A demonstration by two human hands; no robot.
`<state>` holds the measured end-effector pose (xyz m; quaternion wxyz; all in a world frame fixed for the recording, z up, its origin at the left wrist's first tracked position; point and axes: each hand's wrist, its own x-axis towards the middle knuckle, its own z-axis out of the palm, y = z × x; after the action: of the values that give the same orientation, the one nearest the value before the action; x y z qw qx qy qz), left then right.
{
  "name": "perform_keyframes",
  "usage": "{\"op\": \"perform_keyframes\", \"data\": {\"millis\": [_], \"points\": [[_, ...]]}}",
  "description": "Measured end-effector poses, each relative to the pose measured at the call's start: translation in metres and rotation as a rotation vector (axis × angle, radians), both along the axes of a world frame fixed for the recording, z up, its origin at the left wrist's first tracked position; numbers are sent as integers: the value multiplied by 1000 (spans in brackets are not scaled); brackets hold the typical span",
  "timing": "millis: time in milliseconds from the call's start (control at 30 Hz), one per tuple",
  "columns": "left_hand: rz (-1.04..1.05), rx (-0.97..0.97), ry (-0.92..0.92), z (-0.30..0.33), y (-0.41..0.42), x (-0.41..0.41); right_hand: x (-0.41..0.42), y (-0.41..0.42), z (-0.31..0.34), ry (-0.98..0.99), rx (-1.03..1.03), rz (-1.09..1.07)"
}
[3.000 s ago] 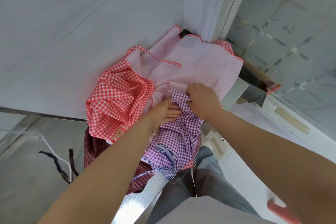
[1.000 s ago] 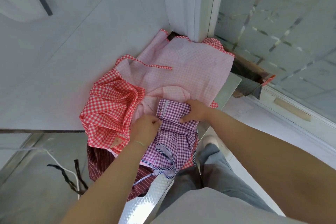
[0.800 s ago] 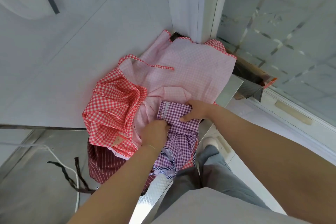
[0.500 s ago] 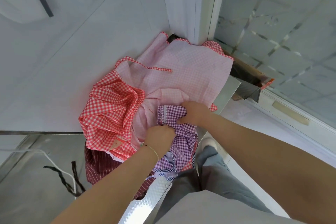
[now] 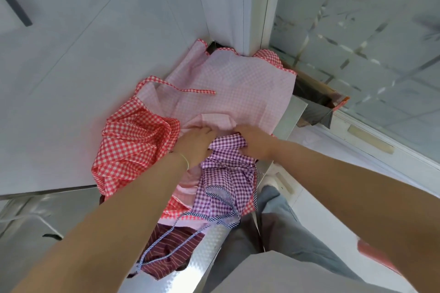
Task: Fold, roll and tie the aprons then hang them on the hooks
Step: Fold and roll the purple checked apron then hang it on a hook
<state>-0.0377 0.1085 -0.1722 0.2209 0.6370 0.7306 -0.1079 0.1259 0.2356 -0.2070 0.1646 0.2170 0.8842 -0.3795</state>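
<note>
A purple gingham apron (image 5: 226, 173) with striped ties lies on top of a pile on the metal counter. Its upper end is rolled into a short bundle (image 5: 227, 144) between my hands. My left hand (image 5: 194, 144) grips the roll's left end with curled fingers. My right hand (image 5: 253, 141) grips its right end. Under it lies a pale pink checked apron (image 5: 233, 93) spread flat, with its red gingham ruffle (image 5: 133, 147) bunched at the left. A dark red striped apron (image 5: 171, 252) hangs at the counter's front edge.
The metal counter (image 5: 209, 252) has a textured front edge close to my legs. A white tiled wall (image 5: 83, 66) and a corner post (image 5: 228, 2) stand behind the pile. A cardboard box (image 5: 316, 100) sits at the right, below a glass partition.
The purple roll has moved up the apron and grown thicker. My left hand shifted from the lower fabric up beside the roll, and both hands now sit at its ends.
</note>
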Motion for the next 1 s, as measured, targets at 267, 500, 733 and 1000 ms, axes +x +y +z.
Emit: {"op": "perform_keyframes", "data": {"millis": [267, 500, 733, 1000], "points": [[-115, 339, 22, -15, -21, 13, 24, -31, -13, 428, 652, 114], [-95, -81, 20, 1, -21, 16, 24, -68, -15, 345, 797, 180], [-14, -176, -175, 6, 12, 15, 35, -77, -19, 381, 763, 162], [-121, -285, -17, 3, 14, 42, 60, -92, -14, 355, 342, 102]]}}
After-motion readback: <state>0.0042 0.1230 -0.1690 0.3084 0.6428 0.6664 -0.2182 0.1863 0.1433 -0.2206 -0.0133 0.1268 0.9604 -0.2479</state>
